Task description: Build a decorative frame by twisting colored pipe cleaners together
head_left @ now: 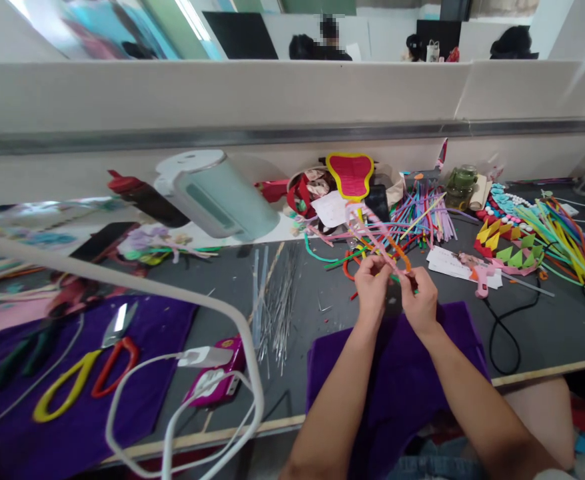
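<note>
Head view: left hand point(374, 285) pinches pink strands point(376, 243); right hand point(420, 297) likewise.

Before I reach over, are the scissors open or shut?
Slightly open: the scissors lie with their handles spread apart and blade tips parted.

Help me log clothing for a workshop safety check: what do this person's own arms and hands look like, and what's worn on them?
The left hand and right hand are both ungloved, with bare wrists. The left forearm and right forearm are uncovered, with no sleeve in view. Small details, like rings, are too blurred to tell.
</note>
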The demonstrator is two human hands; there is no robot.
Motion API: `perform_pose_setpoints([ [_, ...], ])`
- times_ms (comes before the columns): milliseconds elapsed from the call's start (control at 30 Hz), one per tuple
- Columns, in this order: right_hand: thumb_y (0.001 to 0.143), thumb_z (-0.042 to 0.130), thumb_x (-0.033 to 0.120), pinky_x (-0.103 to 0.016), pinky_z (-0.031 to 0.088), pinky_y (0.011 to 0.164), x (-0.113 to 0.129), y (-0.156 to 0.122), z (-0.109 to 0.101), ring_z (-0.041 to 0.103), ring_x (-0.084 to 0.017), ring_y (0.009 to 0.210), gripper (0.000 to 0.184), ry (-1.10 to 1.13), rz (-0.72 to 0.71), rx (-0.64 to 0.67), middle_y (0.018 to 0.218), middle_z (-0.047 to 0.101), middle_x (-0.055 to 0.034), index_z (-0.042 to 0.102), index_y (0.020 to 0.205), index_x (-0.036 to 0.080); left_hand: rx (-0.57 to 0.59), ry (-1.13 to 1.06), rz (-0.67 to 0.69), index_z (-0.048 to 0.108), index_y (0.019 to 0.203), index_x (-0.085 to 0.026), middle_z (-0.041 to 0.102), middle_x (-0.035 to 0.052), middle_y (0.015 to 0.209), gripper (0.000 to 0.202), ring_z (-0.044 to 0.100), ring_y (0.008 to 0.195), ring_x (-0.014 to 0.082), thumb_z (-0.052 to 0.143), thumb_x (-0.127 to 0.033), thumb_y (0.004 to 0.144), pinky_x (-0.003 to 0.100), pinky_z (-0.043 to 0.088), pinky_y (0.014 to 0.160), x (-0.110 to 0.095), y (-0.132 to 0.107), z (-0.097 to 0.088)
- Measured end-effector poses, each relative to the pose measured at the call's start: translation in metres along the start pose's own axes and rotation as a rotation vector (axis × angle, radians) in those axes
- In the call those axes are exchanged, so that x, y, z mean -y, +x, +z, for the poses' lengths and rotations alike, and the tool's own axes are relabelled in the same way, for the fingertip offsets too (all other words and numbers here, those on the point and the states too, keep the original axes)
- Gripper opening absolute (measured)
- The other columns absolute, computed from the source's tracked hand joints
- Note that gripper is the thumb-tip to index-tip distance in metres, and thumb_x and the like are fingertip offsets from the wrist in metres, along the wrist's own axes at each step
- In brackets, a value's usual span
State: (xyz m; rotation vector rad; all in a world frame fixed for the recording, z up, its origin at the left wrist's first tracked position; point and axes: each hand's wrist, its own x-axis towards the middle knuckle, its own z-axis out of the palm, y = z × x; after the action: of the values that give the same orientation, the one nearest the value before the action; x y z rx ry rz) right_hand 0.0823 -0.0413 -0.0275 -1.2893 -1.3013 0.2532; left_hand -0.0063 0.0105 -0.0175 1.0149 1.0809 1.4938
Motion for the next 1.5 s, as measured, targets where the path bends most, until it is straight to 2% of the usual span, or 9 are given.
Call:
perform_pose_setpoints([
  [167,0.084,0.056,0.04,-0.023,0.045,0.055,-0.003,0.005,0.002,0.054,-0.011,0.059,0.023,0.317,0.333,-0.031,0.073,0.061,0.0002,0.059,0.084,0.018,-0.017,-0.186,-0.078,0.059,0.07,-0.016,0.058,-0.0034,0.064,0.025,0.053,0.053,0.0079,0.077,-0.028,0.06,0.022,0.047,0.056,-0.001,-0.005,0.005],
  [467,0.079,0.061,0.041,-0.019,0.038,0.044,-0.001,0.008,0.002,0.044,-0.007,0.049,0.023,0.448,0.431,-0.082,0.064,0.055,0.0037,0.059,0.079,0.018,0.007,-0.411,-0.378,0.062,0.072,-0.014,0.064,0.0001,0.069,0.024,0.061,0.063,0.0091,0.08,-0.02,0.057,0.025,0.053,0.069,-0.001,-0.001,0.001],
  [600,0.071,0.068,0.041,-0.018,0.036,0.04,-0.001,0.012,0.004,0.042,-0.006,0.046,0.027,0.733,0.65,-0.066,0.061,0.053,0.0041,0.055,0.075,0.018,0.0,-0.58,-0.566,0.062,0.072,-0.015,0.065,-0.0004,0.066,0.013,0.062,0.062,0.0077,0.074,-0.013,0.067,0.021,0.053,0.069,-0.001,0.001,0.002],
  [700,0.07,0.069,0.04,-0.017,0.037,0.04,0.0,0.014,0.004,0.043,-0.006,0.047,0.028,0.844,0.742,-0.034,0.062,0.054,0.0031,0.055,0.075,0.017,0.014,-0.656,-0.625,0.063,0.074,-0.015,0.065,0.0005,0.067,0.009,0.061,0.06,0.0076,0.071,-0.013,0.072,0.019,0.054,0.065,-0.001,0.001,0.003],
  [833,0.076,0.065,0.041,-0.019,0.037,0.042,0.002,0.01,0.002,0.042,-0.006,0.047,0.025,0.679,0.558,-0.059,0.062,0.053,0.0045,0.055,0.079,0.019,0.023,-0.567,-0.547,0.061,0.072,-0.015,0.063,-0.0004,0.064,0.016,0.06,0.058,0.0072,0.076,-0.017,0.067,0.02,0.053,0.065,-0.001,0.0,0.003],
  [1067,0.089,0.049,0.03,-0.029,0.046,0.067,0.003,-0.001,-0.001,0.056,-0.016,0.071,0.017,0.039,-0.089,0.012,0.075,0.06,-0.004,0.06,0.081,0.019,-0.013,-0.259,-0.186,0.06,0.068,-0.014,0.059,-0.0022,0.061,0.031,0.053,0.052,0.0071,0.081,-0.032,0.054,0.019,0.044,0.052,0.001,-0.002,0.004],
  [1167,0.091,0.046,0.023,-0.031,0.046,0.068,0.002,-0.001,-0.002,0.057,-0.018,0.074,0.016,-0.083,-0.251,0.055,0.077,0.062,-0.0066,0.06,0.086,0.02,-0.04,-0.081,-0.057,0.064,0.067,-0.013,0.058,-0.0019,0.056,0.026,0.05,0.049,0.0077,0.078,-0.032,0.056,0.019,0.04,0.049,-0.002,0.001,0.002],
  [1367,0.09,0.044,0.019,-0.031,0.045,0.068,0.004,-0.002,-0.002,0.055,-0.018,0.074,0.016,-0.144,-0.311,0.072,0.076,0.062,-0.0074,0.06,0.085,0.019,0.002,0.081,-0.053,0.07,0.065,-0.013,0.058,-0.0013,0.053,0.021,0.049,0.047,0.0084,0.075,-0.032,0.059,0.02,0.037,0.046,-0.003,0.005,-0.004],
  [1500,0.089,0.049,0.028,-0.029,0.045,0.066,0.005,-0.002,-0.001,0.054,-0.016,0.071,0.017,0.022,-0.09,0.026,0.074,0.059,-0.0043,0.059,0.08,0.019,0.062,-0.179,-0.238,0.069,0.069,-0.014,0.064,0.0015,0.063,0.023,0.056,0.054,0.0097,0.077,-0.031,0.057,0.021,0.045,0.052,-0.005,0.004,-0.005],
])
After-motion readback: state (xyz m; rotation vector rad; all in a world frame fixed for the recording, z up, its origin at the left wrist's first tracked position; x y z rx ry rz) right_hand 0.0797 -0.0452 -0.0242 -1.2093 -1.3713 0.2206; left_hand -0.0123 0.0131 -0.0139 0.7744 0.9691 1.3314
